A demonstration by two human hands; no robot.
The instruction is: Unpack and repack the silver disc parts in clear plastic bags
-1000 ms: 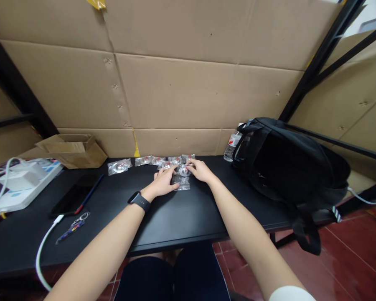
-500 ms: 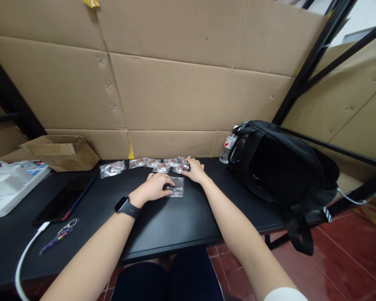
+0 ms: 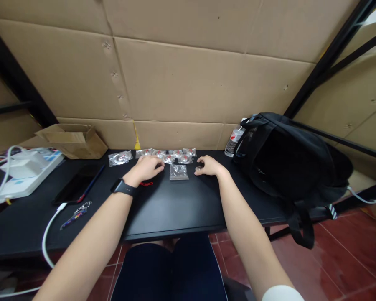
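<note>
My left hand [image 3: 146,169], with a dark watch [image 3: 121,187] on its wrist, is over the black table. Its fingers are bent, with thumb and forefinger apart. A red cord [image 3: 146,184] shows just below its palm; whatever it attaches to is hidden. A flat clear plastic bag [image 3: 179,172] lies between the hands, touched by neither. To its right, my right hand [image 3: 210,165] has thumb and fingers curled around a small round silvery thing [image 3: 198,168], too small to name. Behind the hands lie several small clear packets [image 3: 175,154] with red and silvery contents.
Another packet [image 3: 120,158] lies further left, near an open cardboard box [image 3: 78,141]. A phone [image 3: 77,184], a keyring [image 3: 77,215] and a white power strip [image 3: 31,173] occupy the left side. To the right are a water bottle [image 3: 233,142] and a black backpack [image 3: 294,163].
My left hand has come off the plastic bag and moved left, uncovering the bag and a red cord. My right hand has drawn back from the packets to the right, with a small round thing.
</note>
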